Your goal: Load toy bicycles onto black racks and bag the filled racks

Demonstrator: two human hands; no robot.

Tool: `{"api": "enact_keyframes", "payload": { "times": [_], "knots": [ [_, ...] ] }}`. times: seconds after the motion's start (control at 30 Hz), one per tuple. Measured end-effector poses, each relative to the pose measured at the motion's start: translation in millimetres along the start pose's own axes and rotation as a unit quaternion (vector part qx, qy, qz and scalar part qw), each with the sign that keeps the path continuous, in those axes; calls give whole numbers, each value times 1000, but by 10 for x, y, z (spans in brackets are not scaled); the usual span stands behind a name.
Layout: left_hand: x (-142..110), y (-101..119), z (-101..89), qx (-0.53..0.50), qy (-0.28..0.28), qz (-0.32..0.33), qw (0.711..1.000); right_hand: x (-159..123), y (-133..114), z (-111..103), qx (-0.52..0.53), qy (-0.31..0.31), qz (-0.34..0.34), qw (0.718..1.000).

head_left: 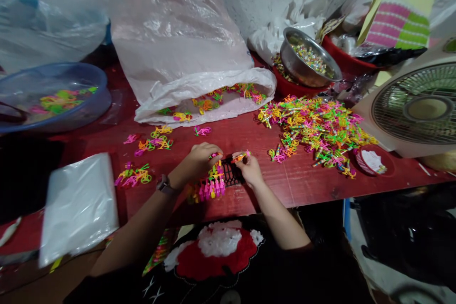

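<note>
Pinching plastic pieces (241,157), the left hand (200,157) and right hand (251,170) flanked a black rack (232,174), filled left, bare right, a heap (317,130) remaining far right.

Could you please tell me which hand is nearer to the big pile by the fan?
Right. The right hand is left of the big pile, apart from it; the left hand is farther left, beyond the right one.
</note>
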State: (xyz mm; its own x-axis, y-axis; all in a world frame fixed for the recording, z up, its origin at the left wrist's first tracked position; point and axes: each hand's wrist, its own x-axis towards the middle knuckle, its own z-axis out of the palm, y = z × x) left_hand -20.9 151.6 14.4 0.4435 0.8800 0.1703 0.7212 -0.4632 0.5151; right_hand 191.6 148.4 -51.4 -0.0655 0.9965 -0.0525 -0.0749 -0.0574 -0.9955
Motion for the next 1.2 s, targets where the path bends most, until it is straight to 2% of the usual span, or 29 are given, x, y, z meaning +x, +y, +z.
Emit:
{"api": "enact_keyframes", "payload": {
  "times": [0.1, 0.27, 0.37, 0.47, 0.6, 0.9, 1.07, 1.2],
  "knots": [
    [-1, -14, 13, -10, 0, -6, 1000, 14, 77, 64, -14, 10, -10, 1000],
    [-30, -76, -36, -49, 12, -12, 999, -8, 155, 165, -111, -68, -67, 989],
    [-59, -131, -110, -71, 27, -10, 997, -43, 183, 196, -190, -73, -105, 973],
    [-89, -171, -151, -88, 23, 13, 996, -75, 200, 212, -283, -71, -142, 946],
    [-99, -186, -125, -96, 31, 30, 994, -76, 194, 223, -368, -90, -150, 913],
    [-113, -173, -34, -77, 72, 9, 994, -28, 166, 232, -414, -132, -151, 888],
    [-136, -159, -43, -75, 67, 6, 995, -38, 196, 252, -412, -131, -154, 888],
    [-93, -67, -37, -55, 62, 0, 997, -41, 210, 257, -398, -122, -160, 895]
  ]
}}
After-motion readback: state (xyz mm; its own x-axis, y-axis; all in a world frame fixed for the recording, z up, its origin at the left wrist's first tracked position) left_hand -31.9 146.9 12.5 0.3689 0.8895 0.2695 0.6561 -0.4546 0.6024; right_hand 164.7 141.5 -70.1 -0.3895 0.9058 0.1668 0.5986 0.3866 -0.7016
